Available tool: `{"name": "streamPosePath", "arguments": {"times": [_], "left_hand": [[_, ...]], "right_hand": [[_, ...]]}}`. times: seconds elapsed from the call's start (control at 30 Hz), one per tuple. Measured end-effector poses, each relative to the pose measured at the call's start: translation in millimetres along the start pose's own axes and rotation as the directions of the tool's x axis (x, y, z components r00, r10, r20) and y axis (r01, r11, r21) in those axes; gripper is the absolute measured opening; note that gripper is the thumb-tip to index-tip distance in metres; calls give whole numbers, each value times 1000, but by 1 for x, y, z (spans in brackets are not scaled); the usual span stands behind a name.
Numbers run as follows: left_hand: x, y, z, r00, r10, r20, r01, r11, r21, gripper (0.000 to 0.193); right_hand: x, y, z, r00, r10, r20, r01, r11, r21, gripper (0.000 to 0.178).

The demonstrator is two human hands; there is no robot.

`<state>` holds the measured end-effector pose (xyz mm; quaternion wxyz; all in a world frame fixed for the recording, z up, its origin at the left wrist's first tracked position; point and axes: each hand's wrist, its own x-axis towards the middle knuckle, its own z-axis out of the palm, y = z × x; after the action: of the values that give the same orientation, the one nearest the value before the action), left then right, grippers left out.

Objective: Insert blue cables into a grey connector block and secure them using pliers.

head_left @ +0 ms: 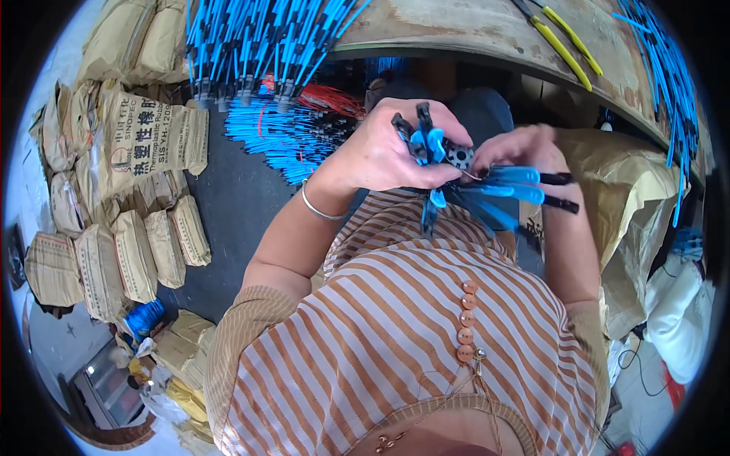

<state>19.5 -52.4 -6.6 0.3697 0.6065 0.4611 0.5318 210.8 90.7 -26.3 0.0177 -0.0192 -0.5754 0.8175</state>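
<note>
Blue strips (521,192), long axes mostly rightward, left hand (380,152) clamped on them, right hand (521,148) blurred, hold unclear

bright and soft on the striped shirt (403,327), but hard to tell lit from where. much darker under the wooden table (456,23). pretty clear at the left hand (395,140), yet smeary at the right hand (521,148) (and a bit at the blue strips (517,174), too). bent and squashed toward the edges, then black all around.
</note>
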Motion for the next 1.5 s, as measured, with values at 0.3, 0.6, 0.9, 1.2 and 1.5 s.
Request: {"name": "streamPosePath", "arguments": {"times": [0.3,0.6,0.9,1.2,1.5], "left_hand": [[3,5,1,998,-58,-38,58,998,18,33],[4,12,15,985,-121,-120,125,992,32,34],[-2,5,14,991,-89,-101,86,996,-34,46],[-8,4,20,962,-228,-152,201,964,-175,62],[0,-13,-6,988,-153,31,156,958,-240,53]], "right_hand": [[11,-31,3,947,318,38,-303,930,-209,12],[2,-13,31,915,105,-390,-156,982,-103,13],[9,-17,25,894,181,-409,-270,948,-169,17],[23,-27,11,917,272,-291,-342,912,-226,23],[47,-19,4,936,342,-78,-350,901,-256,39]]}}
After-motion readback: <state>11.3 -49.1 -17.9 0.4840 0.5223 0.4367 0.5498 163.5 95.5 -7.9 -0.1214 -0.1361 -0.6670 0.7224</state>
